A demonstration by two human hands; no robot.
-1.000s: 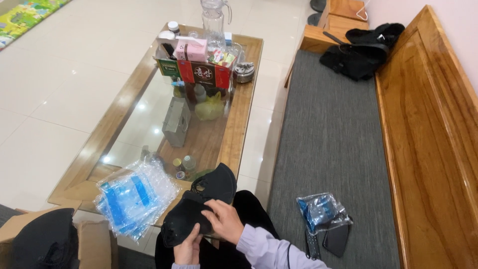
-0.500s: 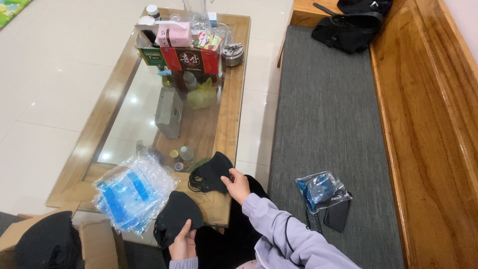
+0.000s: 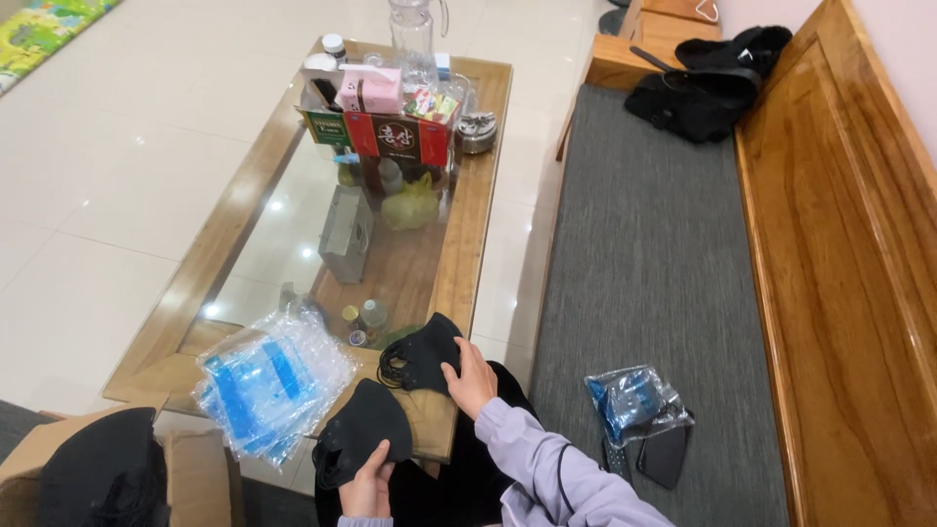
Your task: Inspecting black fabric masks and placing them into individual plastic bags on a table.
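Black mask (image 3: 361,431) in left grip (image 3: 369,488)

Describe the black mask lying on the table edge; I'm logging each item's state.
The black mask looks like soft fabric, curved and folded, with thin black ear loops bunched at its left end. It lies flat on the wooden rim of the glass-topped table, near the corner. The right hand rests its fingers on the mask's right edge.
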